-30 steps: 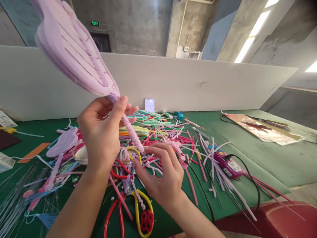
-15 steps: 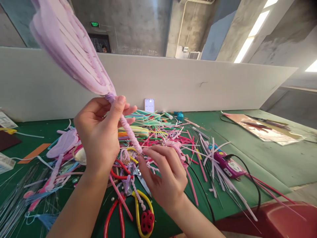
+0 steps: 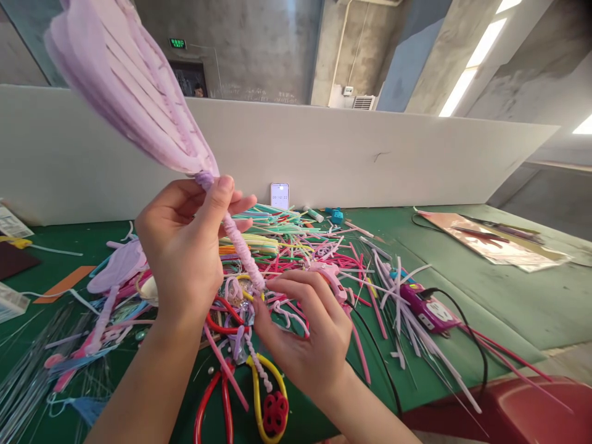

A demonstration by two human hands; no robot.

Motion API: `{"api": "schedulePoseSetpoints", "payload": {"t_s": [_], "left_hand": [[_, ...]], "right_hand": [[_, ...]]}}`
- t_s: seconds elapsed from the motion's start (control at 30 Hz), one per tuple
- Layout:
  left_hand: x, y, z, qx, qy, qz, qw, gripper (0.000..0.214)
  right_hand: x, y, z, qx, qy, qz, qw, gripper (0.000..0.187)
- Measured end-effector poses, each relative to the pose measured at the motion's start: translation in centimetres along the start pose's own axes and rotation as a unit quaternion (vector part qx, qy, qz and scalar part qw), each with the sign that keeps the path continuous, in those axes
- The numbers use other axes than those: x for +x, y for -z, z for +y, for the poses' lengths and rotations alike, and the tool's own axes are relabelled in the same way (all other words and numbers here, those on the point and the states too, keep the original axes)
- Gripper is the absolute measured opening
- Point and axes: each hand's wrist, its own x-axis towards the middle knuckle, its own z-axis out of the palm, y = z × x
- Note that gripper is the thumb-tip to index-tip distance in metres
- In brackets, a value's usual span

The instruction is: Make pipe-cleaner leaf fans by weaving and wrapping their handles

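A lilac pipe-cleaner piece (image 3: pixel 134 92), broad and petal-like with pale ribs, slants up to the upper left. Its fuzzy wrapped stem (image 3: pixel 243 250) runs down to the right. My left hand (image 3: pixel 185 246) pinches that stem just under the broad part, thumb against fingers, other fingertips sticking out behind. At the stem's lower end, my right hand (image 3: pixel 305 333) has its thumb and index fingertip closed around the tip. Below the hands lie red-handled pliers (image 3: pixel 213 401), a yellow-handled tool (image 3: pixel 256 394) and a red looped pipe-cleaner shape (image 3: pixel 275 413).
Loose pipe cleaners (image 3: pixel 277 216) in many colours cover the green table (image 3: pixel 383 228). A pink glue gun (image 3: pixel 326 274) lies among them. To the right is a purple power strip (image 3: pixel 430 311) with a black cord. A phone (image 3: pixel 280 195) leans against the white partition (image 3: pixel 346 154).
The lilac piece has tipped slightly to the left. My right thumb has drawn a little down and left at the stem's end; my left hand keeps its pinch.
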Motion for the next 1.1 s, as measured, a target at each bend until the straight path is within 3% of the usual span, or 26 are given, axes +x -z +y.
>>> {"api": "schedulePoseSetpoints", "payload": {"t_s": [0.27,0.37,0.43,0.57,0.67,0.8,0.97,1.03,1.1], "left_hand": [[-0.3,0.0,0.2,0.019,-0.010,-0.004,1.000,0.016],[-0.3,0.1,0.2,0.035,-0.017,-0.010,0.999,0.014],[-0.2,0.1,0.2,0.038,-0.017,-0.017,0.999,0.013],[-0.1,0.3,0.3,0.027,0.004,-0.033,0.999,0.014],[-0.2,0.3,0.6,0.028,0.009,-0.039,0.999,0.012],[-0.4,0.3,0.8,0.031,0.006,-0.042,0.999,0.011],[-0.4,0.2,1.0,0.033,0.003,-0.037,0.999,0.012],[-0.4,0.3,1.0,0.035,-0.003,-0.037,0.999,0.012],[-0.3,0.3,1.0,0.040,-0.013,-0.032,0.999,0.011]], "right_hand": [[0.3,0.1,-0.5,0.046,-0.073,-0.020,0.996,0.010],[0.7,0.3,-0.5,0.121,-0.152,-0.040,0.980,0.008],[1.0,0.5,-0.4,0.215,-0.252,-0.084,0.940,0.005],[1.5,1.1,-0.2,0.372,-0.444,-0.150,0.801,0.020],[1.4,1.3,-0.1,0.408,-0.492,-0.148,0.755,0.025],[1.1,1.2,-0.2,0.419,-0.496,-0.139,0.747,0.024],[1.0,1.1,-0.1,0.406,-0.473,-0.123,0.772,0.023],[1.0,1.3,0.0,0.415,-0.479,-0.134,0.762,0.024],[1.0,1.6,0.2,0.433,-0.503,-0.156,0.731,0.027]]}}
